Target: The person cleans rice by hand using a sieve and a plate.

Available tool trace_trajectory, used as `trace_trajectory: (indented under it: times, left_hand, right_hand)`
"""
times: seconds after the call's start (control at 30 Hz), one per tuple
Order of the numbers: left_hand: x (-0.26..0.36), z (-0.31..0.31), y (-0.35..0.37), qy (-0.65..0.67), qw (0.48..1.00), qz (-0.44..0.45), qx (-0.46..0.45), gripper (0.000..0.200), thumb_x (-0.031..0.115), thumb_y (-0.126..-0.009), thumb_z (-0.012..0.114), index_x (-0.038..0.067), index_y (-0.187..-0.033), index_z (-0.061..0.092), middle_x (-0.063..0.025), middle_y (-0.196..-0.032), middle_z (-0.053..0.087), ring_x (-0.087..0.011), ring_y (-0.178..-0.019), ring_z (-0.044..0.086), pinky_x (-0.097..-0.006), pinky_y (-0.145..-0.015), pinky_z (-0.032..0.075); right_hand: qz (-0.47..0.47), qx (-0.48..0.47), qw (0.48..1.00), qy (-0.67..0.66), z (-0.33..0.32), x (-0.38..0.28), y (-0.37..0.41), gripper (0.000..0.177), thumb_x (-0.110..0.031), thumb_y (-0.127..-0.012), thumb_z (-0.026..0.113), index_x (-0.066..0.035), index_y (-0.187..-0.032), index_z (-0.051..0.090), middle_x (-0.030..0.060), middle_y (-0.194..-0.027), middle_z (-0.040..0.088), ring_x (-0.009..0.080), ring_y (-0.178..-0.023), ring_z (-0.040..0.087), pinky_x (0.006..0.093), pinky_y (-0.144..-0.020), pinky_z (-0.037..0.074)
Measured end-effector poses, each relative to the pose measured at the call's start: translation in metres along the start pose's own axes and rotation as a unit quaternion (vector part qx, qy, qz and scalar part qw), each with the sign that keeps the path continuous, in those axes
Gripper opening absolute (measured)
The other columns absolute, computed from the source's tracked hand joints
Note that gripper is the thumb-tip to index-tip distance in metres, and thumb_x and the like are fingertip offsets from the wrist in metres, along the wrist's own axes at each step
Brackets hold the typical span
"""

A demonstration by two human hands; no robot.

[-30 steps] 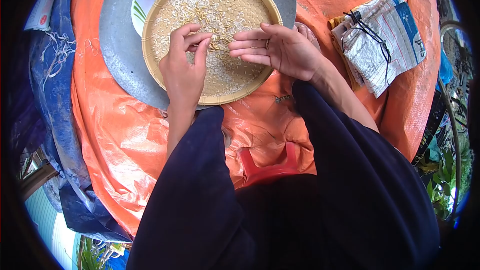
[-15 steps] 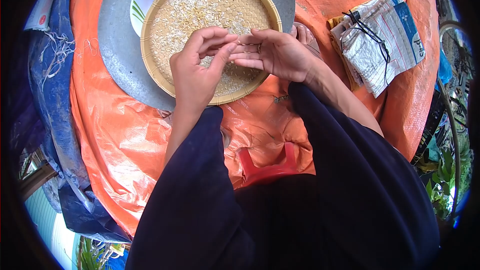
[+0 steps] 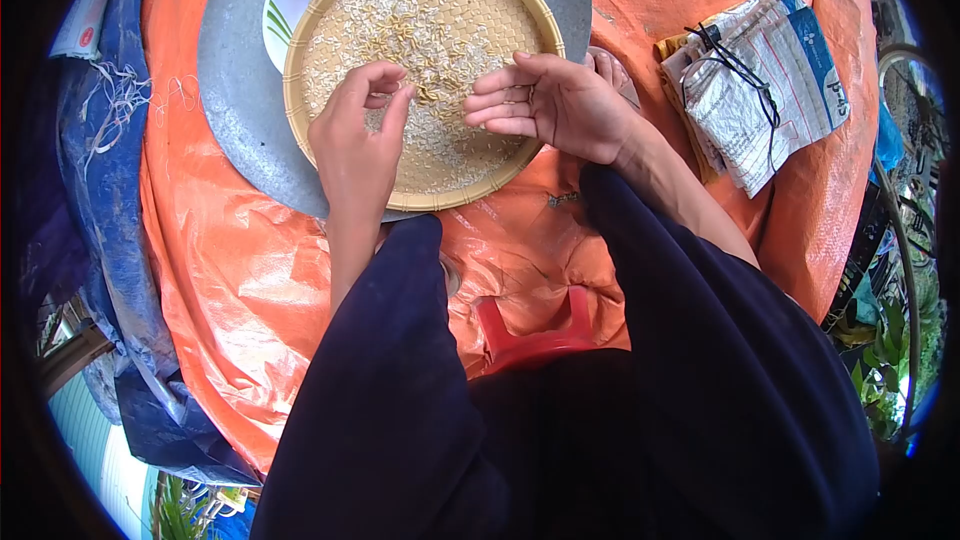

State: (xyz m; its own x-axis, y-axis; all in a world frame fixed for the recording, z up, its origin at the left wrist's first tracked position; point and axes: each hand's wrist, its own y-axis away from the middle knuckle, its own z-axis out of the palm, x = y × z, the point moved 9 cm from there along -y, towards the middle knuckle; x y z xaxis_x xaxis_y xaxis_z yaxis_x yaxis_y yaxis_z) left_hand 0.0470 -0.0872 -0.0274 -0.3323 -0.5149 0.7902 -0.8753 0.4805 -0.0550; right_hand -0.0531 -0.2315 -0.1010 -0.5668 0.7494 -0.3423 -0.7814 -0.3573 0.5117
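A round woven bamboo tray (image 3: pixel 556 28) holds white rice grains (image 3: pixel 335 50) mixed with yellow-brown pieces (image 3: pixel 430 95) that look like unhusked grains. Over its left side is my left hand (image 3: pixel 360 130), fingers curled and a small gap between thumb and fingertips; nothing shows in that gap. Above the tray's right rim, my right hand (image 3: pixel 570 108) has its palm turned inward and its fingers stretched out together, the thumb apart. A ring is on one of its fingers. I cannot make out any grain in the palm.
Under the bamboo tray are a large grey metal tray (image 3: pixel 240 90) and a white plate with green leaves (image 3: pixel 283 2). Folded sacks tied with black cord (image 3: pixel 760 90) lie right on the orange tarp (image 3: pixel 240 310). A red plastic stool (image 3: pixel 540 338) stands close to me.
My left hand has moved left, away from my right fingertips, and its thumb and fingers have parted slightly. My right hand has stayed nearly in place.
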Motion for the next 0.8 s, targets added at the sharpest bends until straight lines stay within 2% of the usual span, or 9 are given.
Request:
trace_trajectory:
  times: [0.13, 0.23, 0.33, 0.43, 0.53, 0.8]
  left_hand:
    - [0.014, 0.014, -0.001, -0.113, 0.987, 0.117, -0.013, 0.028, 0.002, -0.078, 0.076, 0.004, -0.105, 0.066, -0.0102, -0.095, 0.070, -0.0276, -0.084, 0.068, -0.0351, -0.073, 0.054]
    - [0.008, 0.020, 0.000, -0.091, 0.992, 0.081, -0.043, 0.026, 0.001, -0.078, 0.075, 0.003, -0.103, 0.066, -0.0106, -0.093, 0.070, -0.0292, -0.083, 0.067, -0.0362, -0.073, 0.053]
    - [0.005, 0.019, 0.001, -0.077, 0.994, 0.065, -0.048, 0.024, 0.001, -0.082, 0.075, 0.002, -0.105, 0.067, -0.0102, -0.092, 0.071, -0.0221, -0.082, 0.071, -0.0314, -0.074, 0.055]
    - [0.006, 0.011, 0.001, -0.020, 0.999, 0.032, -0.018, 0.021, -0.002, -0.083, 0.072, 0.002, -0.103, 0.066, -0.0112, -0.090, 0.071, -0.0226, -0.081, 0.071, -0.0320, -0.070, 0.055]
    - [0.005, 0.002, -0.001, 0.005, 1.000, 0.000, 0.003, 0.017, -0.002, -0.086, 0.069, 0.001, -0.102, 0.065, -0.0109, -0.093, 0.073, -0.0178, -0.083, 0.072, -0.0293, -0.071, 0.056]
    - [-0.019, 0.001, 0.002, 0.153, 0.983, -0.103, 0.017, 0.015, 0.000, -0.091, 0.066, -0.002, -0.105, 0.063, -0.0092, -0.094, 0.073, -0.0133, -0.090, 0.071, -0.0254, -0.076, 0.054]
  right_hand:
    - [0.005, 0.002, 1.000, 0.004, -0.001, 0.000, 0.001, 0.052, -0.031, -0.107, 0.035, 0.014, -0.120, 0.059, 0.0298, -0.118, 0.065, 0.0324, -0.112, 0.066, 0.0362, -0.101, 0.053]
    - [0.008, 0.013, 1.000, 0.005, 0.000, 0.000, 0.003, 0.052, -0.031, -0.107, 0.035, 0.014, -0.119, 0.059, 0.0302, -0.118, 0.065, 0.0324, -0.111, 0.067, 0.0362, -0.101, 0.053]
    - [0.009, 0.013, 1.000, 0.008, 0.000, -0.001, 0.002, 0.053, -0.031, -0.107, 0.034, 0.014, -0.120, 0.059, 0.0305, -0.119, 0.064, 0.0323, -0.112, 0.066, 0.0364, -0.102, 0.052]
    - [0.012, 0.007, 1.000, 0.010, 0.001, 0.000, 0.003, 0.054, -0.031, -0.107, 0.034, 0.015, -0.122, 0.058, 0.0303, -0.120, 0.064, 0.0319, -0.113, 0.066, 0.0364, -0.103, 0.051]
    - [0.021, 0.012, 1.000, 0.020, 0.003, 0.002, 0.003, 0.054, -0.031, -0.107, 0.034, 0.015, -0.123, 0.057, 0.0298, -0.122, 0.063, 0.0312, -0.113, 0.066, 0.0361, -0.103, 0.051]
    - [0.030, 0.018, 0.999, 0.027, 0.005, 0.002, 0.003, 0.054, -0.032, -0.107, 0.035, 0.015, -0.126, 0.055, 0.0287, -0.126, 0.062, 0.0292, -0.115, 0.065, 0.0341, -0.104, 0.051]
